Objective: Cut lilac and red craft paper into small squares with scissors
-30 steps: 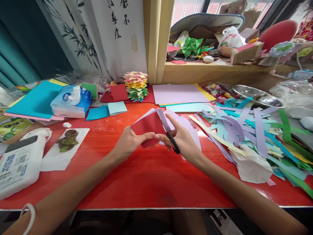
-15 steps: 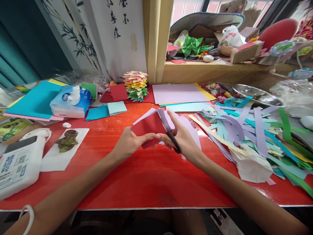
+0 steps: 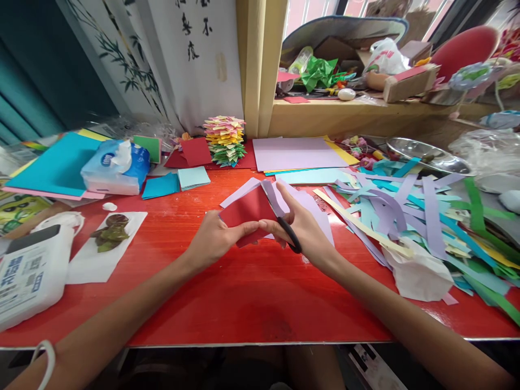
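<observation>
My left hand (image 3: 215, 235) pinches a red paper piece (image 3: 247, 208) by its left and lower edge, thumb on top. My right hand (image 3: 298, 225) is closed round a pair of scissors (image 3: 289, 235); the black handle loop shows at its lower side. The blades lie along the red paper's right edge, mostly hidden, with a narrow purple strip (image 3: 275, 197) beside them. Both thumb tips meet at the paper's lower right part. Beneath and behind the hands, purple paper sheets (image 3: 314, 211) lie on the red table (image 3: 227, 303).
Cut paper strips (image 3: 406, 211) and a crumpled tissue (image 3: 422, 273) lie at right. Behind stand a folded-paper stack (image 3: 225, 141) and purple sheets (image 3: 298, 153). At left are blue squares (image 3: 161, 186), a tissue pack (image 3: 116, 168), a white box (image 3: 32, 276) and dark leafy scraps (image 3: 111, 233) on paper.
The view has shifted very slightly. Both hands, the red paper and the scissors stay almost in the same place.
</observation>
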`<action>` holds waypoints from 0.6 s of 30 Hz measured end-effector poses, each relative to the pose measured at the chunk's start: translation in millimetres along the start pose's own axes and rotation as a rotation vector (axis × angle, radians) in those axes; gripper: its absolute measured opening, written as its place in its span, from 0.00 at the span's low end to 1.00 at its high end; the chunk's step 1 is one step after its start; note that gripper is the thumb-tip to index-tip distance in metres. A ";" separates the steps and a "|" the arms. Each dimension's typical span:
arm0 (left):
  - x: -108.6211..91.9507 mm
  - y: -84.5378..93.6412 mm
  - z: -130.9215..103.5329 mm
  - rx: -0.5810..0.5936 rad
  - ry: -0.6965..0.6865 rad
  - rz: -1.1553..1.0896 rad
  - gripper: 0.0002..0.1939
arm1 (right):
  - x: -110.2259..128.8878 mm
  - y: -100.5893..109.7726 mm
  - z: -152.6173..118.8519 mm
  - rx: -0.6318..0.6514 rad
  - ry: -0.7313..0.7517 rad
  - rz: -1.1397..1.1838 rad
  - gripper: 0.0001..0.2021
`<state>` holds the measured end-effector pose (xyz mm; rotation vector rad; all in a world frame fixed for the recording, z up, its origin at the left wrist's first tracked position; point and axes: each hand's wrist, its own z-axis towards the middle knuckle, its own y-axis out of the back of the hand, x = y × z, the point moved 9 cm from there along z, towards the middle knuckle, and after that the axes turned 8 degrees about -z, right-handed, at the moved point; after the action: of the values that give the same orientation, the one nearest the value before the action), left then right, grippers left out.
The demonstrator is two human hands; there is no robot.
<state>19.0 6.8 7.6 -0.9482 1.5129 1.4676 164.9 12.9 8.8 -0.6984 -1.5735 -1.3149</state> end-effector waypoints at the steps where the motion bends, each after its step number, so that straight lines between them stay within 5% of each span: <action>1: -0.6 0.4 0.0 -0.004 -0.005 0.002 0.18 | 0.1 -0.6 -0.1 0.007 -0.005 0.011 0.47; 8: -15.2 -7.4 -2.0 0.052 -0.092 -0.100 0.14 | -2.5 0.2 3.0 0.040 -0.028 -0.040 0.49; 14: -8.6 -4.9 -1.0 0.040 -0.047 -0.023 0.22 | -0.5 -0.6 1.9 0.033 -0.005 -0.021 0.46; 18: -8.7 -6.7 -1.5 0.061 -0.049 -0.058 0.17 | 1.3 -1.3 1.0 0.058 -0.025 0.004 0.47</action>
<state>28.5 4.8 13.0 -0.9059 1.4745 1.3856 162.9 13.4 9.5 -0.6841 -1.6227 -1.2573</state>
